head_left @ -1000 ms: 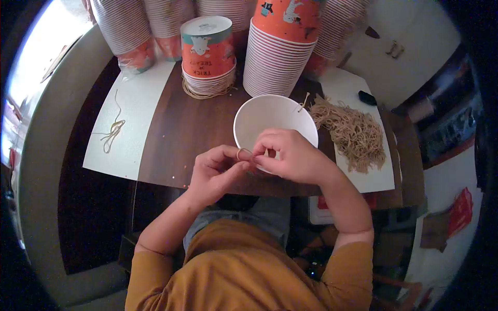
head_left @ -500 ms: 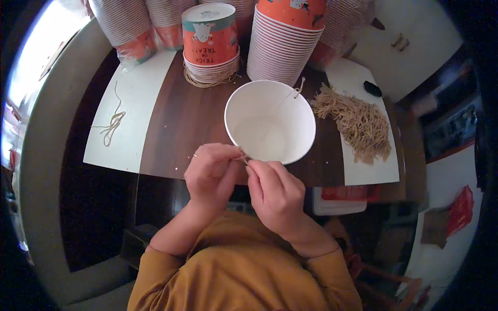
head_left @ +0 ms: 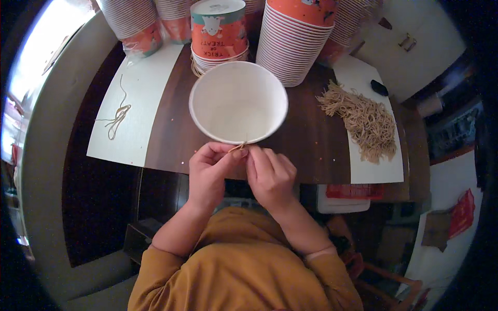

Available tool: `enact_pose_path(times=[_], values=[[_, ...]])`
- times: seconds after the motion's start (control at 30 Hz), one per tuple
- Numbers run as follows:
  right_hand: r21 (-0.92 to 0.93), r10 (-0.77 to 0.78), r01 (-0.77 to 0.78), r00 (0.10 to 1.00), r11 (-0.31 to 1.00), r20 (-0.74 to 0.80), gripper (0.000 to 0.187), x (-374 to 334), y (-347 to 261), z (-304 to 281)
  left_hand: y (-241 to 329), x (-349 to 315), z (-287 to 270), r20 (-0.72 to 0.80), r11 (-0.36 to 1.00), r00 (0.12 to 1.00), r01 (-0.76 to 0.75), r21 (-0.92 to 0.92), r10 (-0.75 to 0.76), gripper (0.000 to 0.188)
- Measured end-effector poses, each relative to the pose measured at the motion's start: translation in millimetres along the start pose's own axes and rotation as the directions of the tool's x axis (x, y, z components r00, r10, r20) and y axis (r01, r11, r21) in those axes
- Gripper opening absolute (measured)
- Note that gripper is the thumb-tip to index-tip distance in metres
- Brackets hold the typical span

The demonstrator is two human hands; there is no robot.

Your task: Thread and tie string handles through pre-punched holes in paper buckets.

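A white-lined paper bucket (head_left: pixel 238 103) stands on the table with its mouth tilted toward me. At its near rim, my left hand (head_left: pixel 210 168) pinches a thin tan paper cord (head_left: pixel 239 147) between thumb and forefinger. Close beside it, my right hand (head_left: pixel 272 173) is also closed on the cord, its fingertips partly hidden by one another. The cord meets the bucket's rim between my two hands. On the right lies a heap of short tan cords (head_left: pixel 365 124).
Behind the bucket stand an upturned orange bucket stack (head_left: pixel 219 33) with cords round its base and a taller stack (head_left: pixel 293 49). Plastic-wrapped stacks (head_left: pixel 137 31) are at the back left. A loose cord (head_left: pixel 119 116) lies left; a small black object (head_left: pixel 379 87) is at right.
The bucket has shifted left and turned, and the cord seen earlier at its far right rim is out of sight. My hands stay pinched on cord at the near rim.
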State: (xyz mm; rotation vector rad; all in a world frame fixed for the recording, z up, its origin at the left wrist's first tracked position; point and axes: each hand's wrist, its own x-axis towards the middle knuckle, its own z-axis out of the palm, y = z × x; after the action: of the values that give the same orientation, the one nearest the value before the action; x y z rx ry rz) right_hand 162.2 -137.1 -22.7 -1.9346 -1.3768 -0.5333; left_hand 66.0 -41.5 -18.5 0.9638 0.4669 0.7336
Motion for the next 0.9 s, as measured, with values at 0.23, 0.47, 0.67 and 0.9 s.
enact_pose_path(times=[0.23, 0.47, 0.67, 0.9], values=[[0.684, 0.227, -0.283, 0.958, 0.672, 0.173, 0.013, 15, -3, 13, 7, 3, -14, -0.014, 0.996, 0.997, -0.073, 0.043, 0.074, 0.008], [0.777, 0.402, -0.628, 0.702, -0.040, 0.588, 0.016, 15, -10, 20, 11, 1, -16, -0.026, 0.974, 0.991, -0.126, 0.189, 0.133, 0.007], [0.728, 0.371, -0.553, 0.628, -0.405, 0.684, 0.017, 16, -13, 26, 11, -1, -11, -0.033, 0.926, 0.968, -0.229, 0.299, 0.250, 0.007], [0.633, 0.326, -0.556, 0.555, -0.539, 0.765, 0.016, 15, -11, 24, 10, -3, -5, 0.217, 0.322, 0.727, -0.523, 0.789, 0.651, 0.017]])
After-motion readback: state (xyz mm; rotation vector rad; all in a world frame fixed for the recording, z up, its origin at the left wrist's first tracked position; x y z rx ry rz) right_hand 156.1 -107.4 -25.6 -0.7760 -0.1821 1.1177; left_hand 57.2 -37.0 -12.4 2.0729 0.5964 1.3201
